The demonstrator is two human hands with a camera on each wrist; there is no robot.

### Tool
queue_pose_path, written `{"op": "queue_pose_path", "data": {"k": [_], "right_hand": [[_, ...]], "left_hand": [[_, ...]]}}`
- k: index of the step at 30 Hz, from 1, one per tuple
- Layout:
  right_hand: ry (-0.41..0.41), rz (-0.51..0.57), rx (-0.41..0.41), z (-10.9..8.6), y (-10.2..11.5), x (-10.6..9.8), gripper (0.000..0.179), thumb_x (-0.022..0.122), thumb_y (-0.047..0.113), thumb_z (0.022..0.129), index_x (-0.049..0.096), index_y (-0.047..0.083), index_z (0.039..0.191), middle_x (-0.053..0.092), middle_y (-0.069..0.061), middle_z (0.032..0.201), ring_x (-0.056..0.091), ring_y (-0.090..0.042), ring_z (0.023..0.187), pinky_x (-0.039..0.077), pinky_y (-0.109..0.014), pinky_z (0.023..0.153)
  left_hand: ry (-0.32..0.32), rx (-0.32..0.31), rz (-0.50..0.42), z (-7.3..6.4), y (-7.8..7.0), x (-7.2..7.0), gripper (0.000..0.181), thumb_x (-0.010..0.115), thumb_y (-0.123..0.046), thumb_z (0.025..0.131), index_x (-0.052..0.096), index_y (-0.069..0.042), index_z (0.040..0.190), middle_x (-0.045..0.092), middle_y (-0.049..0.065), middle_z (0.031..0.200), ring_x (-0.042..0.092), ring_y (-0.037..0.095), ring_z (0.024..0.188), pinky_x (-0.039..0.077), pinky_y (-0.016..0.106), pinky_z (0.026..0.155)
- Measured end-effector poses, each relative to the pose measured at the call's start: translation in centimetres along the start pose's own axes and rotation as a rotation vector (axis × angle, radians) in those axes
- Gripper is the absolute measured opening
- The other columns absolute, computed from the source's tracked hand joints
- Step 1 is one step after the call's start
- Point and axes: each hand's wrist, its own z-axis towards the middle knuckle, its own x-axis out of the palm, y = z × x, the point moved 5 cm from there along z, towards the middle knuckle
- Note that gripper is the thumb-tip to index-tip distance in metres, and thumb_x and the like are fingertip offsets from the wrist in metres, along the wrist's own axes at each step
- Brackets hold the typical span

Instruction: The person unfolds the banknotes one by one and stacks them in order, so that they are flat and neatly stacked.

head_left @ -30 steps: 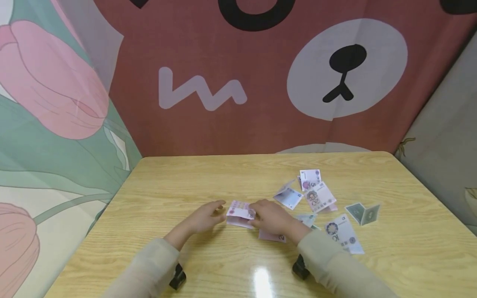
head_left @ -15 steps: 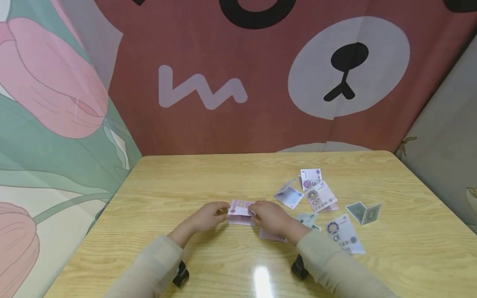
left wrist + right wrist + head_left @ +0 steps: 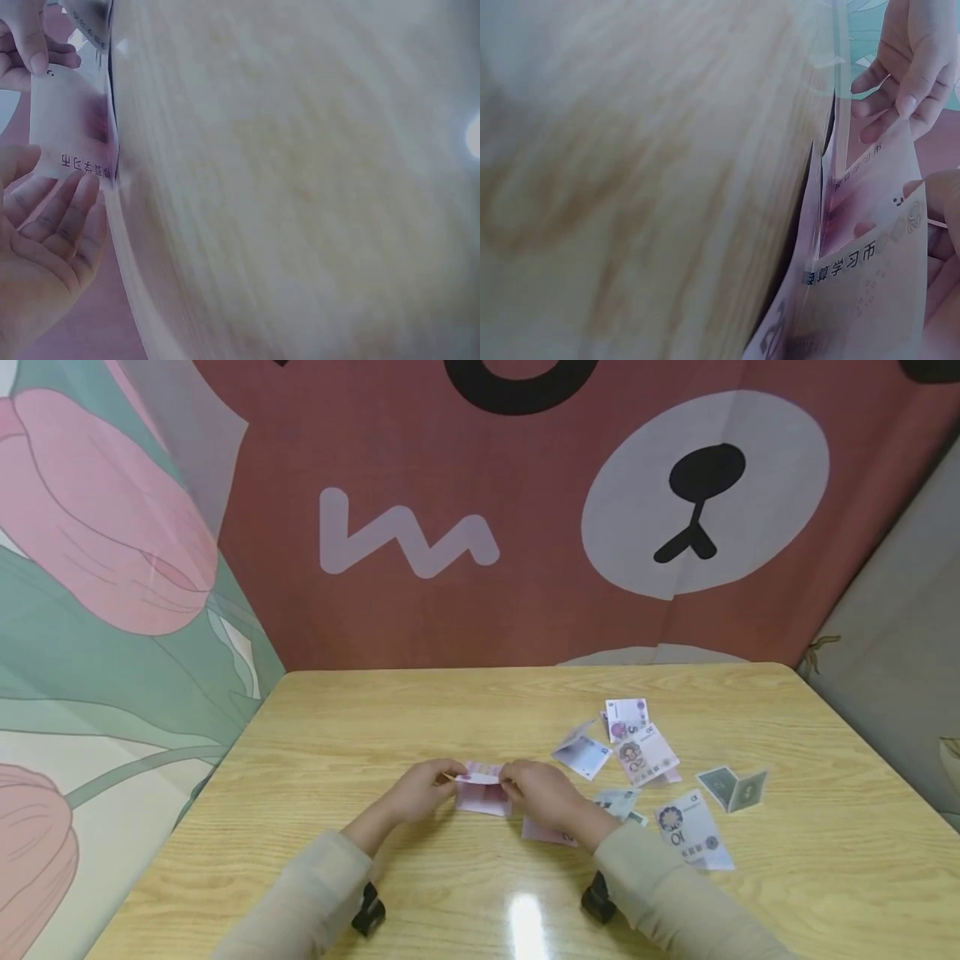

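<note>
A pink play banknote (image 3: pixel 483 800), creased across its width, stands half folded above the table in the middle. My left hand (image 3: pixel 416 792) pinches its left edge between thumb and fingers. At the opposite edge, my right hand (image 3: pixel 546 793) pinches the note's upper flap. In the left wrist view the banknote (image 3: pixel 66 120) stretches between both hands and shows printed characters. The right wrist view shows the left thumb on a far corner of the note (image 3: pixel 876 176). Another pink banknote (image 3: pixel 546 832) lies partly under my right hand.
To the right lie a 10 note (image 3: pixel 686 827), a 20 note (image 3: pixel 647 753), a 5 note (image 3: pixel 626 714), a bluish folded note (image 3: pixel 585 758), a greenish note (image 3: pixel 617 802) and a dark green folded note (image 3: pixel 731 789). A printed cloth (image 3: pixel 420 618) hangs behind the wooden table (image 3: pixel 375 718).
My left hand has moved right and taken hold of the pink note's left edge. The upper flap has tilted up, and more of the lower half shows.
</note>
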Motion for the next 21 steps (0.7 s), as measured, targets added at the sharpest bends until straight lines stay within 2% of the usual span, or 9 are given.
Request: {"op": "queue_pose_path", "data": {"k": [4,9,13,16,19,21], "right_hand": [[-0.044,0.008,-0.005,0.1,0.2,-0.1,0.008,0.052,0.011,0.084,0.060,0.011,0.082,0.052,0.009,0.071,0.048,-0.006,0.063,0.043,-0.021,0.058],[-0.108,-0.014,-0.033,0.2,0.5,-0.4,0.008,0.053,0.012,0.083,0.060,0.012,0.081,0.055,0.007,0.074,0.051,-0.007,0.065,0.045,-0.023,0.059],[-0.132,-0.033,-0.065,0.2,1.0,-0.4,0.006,0.056,0.011,0.082,0.061,0.011,0.083,0.057,0.006,0.076,0.052,-0.008,0.066,0.045,-0.024,0.059],[-0.135,-0.050,-0.081,0.3,1.3,-0.3,0.006,0.057,0.010,0.081,0.062,0.011,0.085,0.057,0.005,0.076,0.052,-0.008,0.065,0.045,-0.023,0.058],[-0.141,-0.073,-0.094,0.4,1.5,-0.2,0.005,0.058,0.011,0.080,0.061,0.011,0.084,0.056,0.004,0.074,0.051,-0.008,0.062,0.043,-0.022,0.055],[-0.139,-0.086,-0.099,0.5,1.6,-0.1,0.004,0.057,0.012,0.081,0.061,0.011,0.083,0.055,0.005,0.072,0.049,-0.008,0.060,0.042,-0.021,0.053]], "left_hand": [[-0.047,-0.103,-0.166,0.0,0.4,-0.2,0.024,0.051,-0.013,0.085,0.056,-0.006,0.108,0.055,0.007,0.107,0.050,0.022,0.096,0.043,0.035,0.078],[-0.123,-0.203,-0.434,0.3,0.6,-0.1,0.029,0.052,-0.017,0.085,0.053,0.000,0.108,0.055,0.013,0.104,0.052,0.027,0.096,0.045,0.036,0.078],[-0.200,-0.273,-0.601,0.5,0.6,0.3,0.034,0.051,-0.010,0.083,0.046,0.009,0.112,0.056,0.017,0.096,0.056,0.024,0.084,0.048,0.032,0.071],[-0.247,-0.353,-0.798,0.6,0.5,0.8,0.040,0.048,-0.002,0.082,0.036,0.014,0.116,0.056,0.018,0.088,0.057,0.018,0.074,0.050,0.026,0.066],[-0.275,-0.444,-0.982,0.6,0.3,1.3,0.039,0.047,0.001,0.083,0.031,0.014,0.117,0.055,0.013,0.082,0.057,0.013,0.066,0.049,0.020,0.063],[-0.287,-0.468,-1.036,0.6,0.1,1.5,0.037,0.045,0.003,0.084,0.031,0.014,0.116,0.054,0.012,0.077,0.056,0.012,0.062,0.049,0.018,0.061]]}}
